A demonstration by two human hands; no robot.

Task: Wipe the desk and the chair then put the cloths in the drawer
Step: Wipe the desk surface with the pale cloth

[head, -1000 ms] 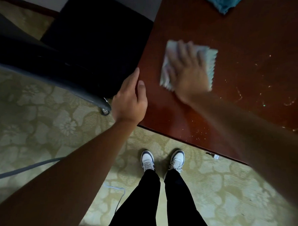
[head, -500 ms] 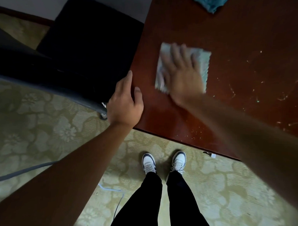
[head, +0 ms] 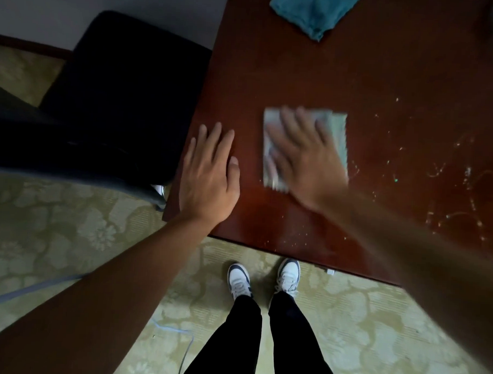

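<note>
While right hand [head: 306,158] wipes, teal cloth [head: 315,11] behind, chair [head: 125,96] beside desk [head: 385,79].

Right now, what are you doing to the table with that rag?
A person is wiping the dark red desk. The right hand presses flat on a pale cloth and looks blurred, as if sliding. The left hand rests flat near the desk's corner. Crumbs and smears lie to the right of the cloth. A teal cloth lies at the far edge, and a black chair stands beside the desk.
</note>
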